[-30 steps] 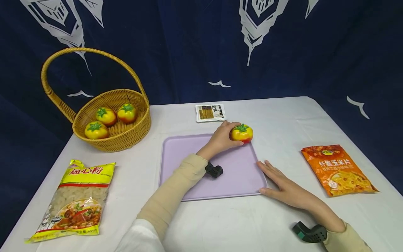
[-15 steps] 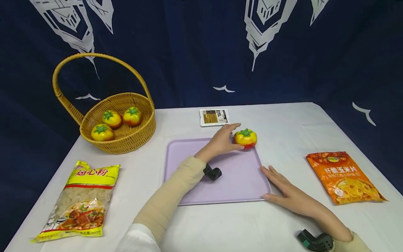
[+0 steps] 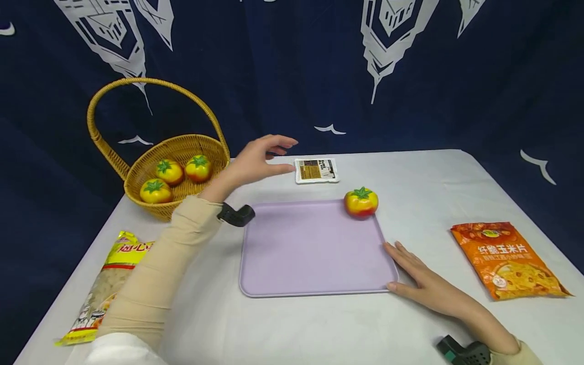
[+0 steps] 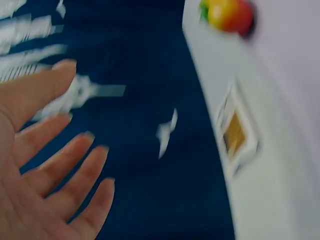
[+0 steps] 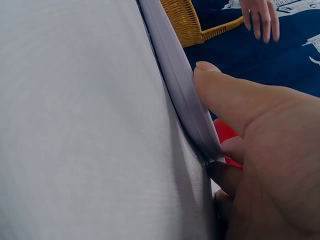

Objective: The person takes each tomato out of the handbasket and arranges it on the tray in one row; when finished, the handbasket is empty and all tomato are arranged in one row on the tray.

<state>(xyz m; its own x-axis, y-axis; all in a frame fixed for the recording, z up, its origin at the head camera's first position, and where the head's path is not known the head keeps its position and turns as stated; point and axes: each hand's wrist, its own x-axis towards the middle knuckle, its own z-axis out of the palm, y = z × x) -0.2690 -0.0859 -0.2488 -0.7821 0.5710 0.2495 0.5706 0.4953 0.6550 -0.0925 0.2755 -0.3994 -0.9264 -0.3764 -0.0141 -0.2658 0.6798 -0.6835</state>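
My left hand is raised in the air between the basket and the small white packet, fingers spread and holding nothing. A yellow-and-red persimmon-like fruit with a green leafy top sits on the far right corner of the lilac tray. My right hand rests beside the tray, its thumb and fingertips touching the right edge; the right wrist view shows the thumb against the rim. The wicker basket at the back left holds several similar fruits, its right side close behind my left wrist.
A yellow noodle bag lies at the left, partly hidden by my left forearm. An orange snack bag lies at the right. The small white packet lies behind the tray. A dark blue curtain hangs behind the table.
My left hand has let go of the fruit on the tray's far right corner and moved left and up toward the basket. My right hand stays at the tray's edge. The head view has shifted slightly.
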